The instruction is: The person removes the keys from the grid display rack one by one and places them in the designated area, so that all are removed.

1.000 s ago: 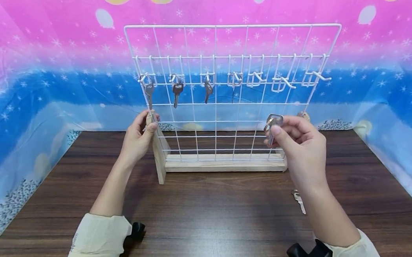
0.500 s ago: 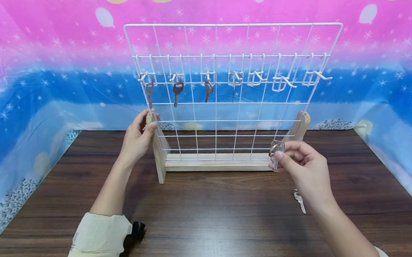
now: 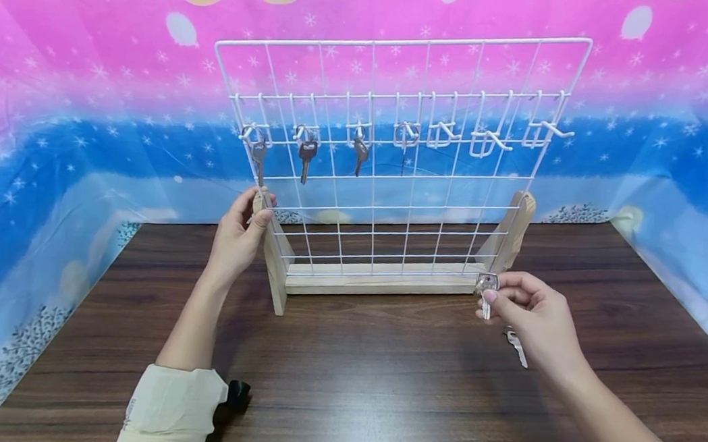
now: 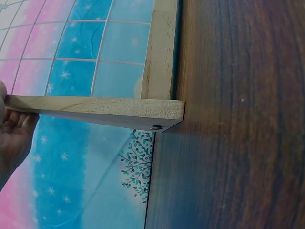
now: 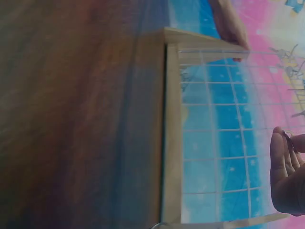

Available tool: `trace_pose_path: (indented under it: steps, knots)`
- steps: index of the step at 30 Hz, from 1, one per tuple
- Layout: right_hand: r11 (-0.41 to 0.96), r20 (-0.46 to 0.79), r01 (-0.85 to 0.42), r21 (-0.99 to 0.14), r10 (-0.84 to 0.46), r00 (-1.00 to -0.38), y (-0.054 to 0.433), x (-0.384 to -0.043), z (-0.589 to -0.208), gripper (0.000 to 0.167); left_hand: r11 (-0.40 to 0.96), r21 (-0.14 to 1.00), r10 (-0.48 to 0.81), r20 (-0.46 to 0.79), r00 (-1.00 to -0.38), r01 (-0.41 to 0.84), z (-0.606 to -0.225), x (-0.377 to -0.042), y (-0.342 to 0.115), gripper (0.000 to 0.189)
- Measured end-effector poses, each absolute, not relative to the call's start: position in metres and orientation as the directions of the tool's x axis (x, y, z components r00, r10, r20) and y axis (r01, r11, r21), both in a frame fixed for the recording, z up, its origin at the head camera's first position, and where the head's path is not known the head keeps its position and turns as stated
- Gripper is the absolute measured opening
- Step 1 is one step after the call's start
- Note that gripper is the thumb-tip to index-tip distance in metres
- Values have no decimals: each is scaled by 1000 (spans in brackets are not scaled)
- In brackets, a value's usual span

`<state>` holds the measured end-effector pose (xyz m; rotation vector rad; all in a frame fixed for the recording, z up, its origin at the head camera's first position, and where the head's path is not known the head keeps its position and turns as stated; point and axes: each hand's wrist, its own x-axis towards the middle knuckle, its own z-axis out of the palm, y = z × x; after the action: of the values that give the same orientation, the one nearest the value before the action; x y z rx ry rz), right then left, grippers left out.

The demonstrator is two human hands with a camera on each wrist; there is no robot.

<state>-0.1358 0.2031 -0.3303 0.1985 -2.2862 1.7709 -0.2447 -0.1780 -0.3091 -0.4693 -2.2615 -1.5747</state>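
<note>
My left hand (image 3: 234, 237) grips the top of the left wooden side piece (image 3: 274, 277) of a white wire grid rack (image 3: 401, 42); the left wrist view also shows the fingers around that wood (image 4: 95, 103). In front of the rack's lower right corner, my right hand (image 3: 539, 323) pinches a silver key (image 3: 486, 305) between thumb and fingers, its blade pointing down. Several keys hang by rings from the left hooks, among them a dark-headed key (image 3: 307, 156). Another key (image 3: 517, 350) lies on the table, its head partly behind my right hand.
Three bare white hooks sit at the rack's right, such as the angled hook (image 3: 491, 141). A pale wooden base (image 3: 380, 283) and right side piece (image 3: 514, 231) carry the grid on the dark wood table (image 3: 344, 383). A patterned pink and blue cloth (image 3: 90, 164) surrounds the table.
My right hand has moved down and slightly right, away from the grid, with the key still pinched. The rack's right side piece has come into view. My left hand stays in place.
</note>
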Motion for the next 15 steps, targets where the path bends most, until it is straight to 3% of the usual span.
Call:
trace_pose_path:
  steps: [8, 15]
  knots:
    - [351, 204, -182, -918, 26, -979, 214, -134, -345, 22, 311, 833, 65, 461, -885, 457, -316, -252, -181, 42]
    - [230, 73, -77, -970, -24, -997, 221, -135, -359, 19, 306, 830, 67, 469, -881, 465, -318, -253, -182, 43]
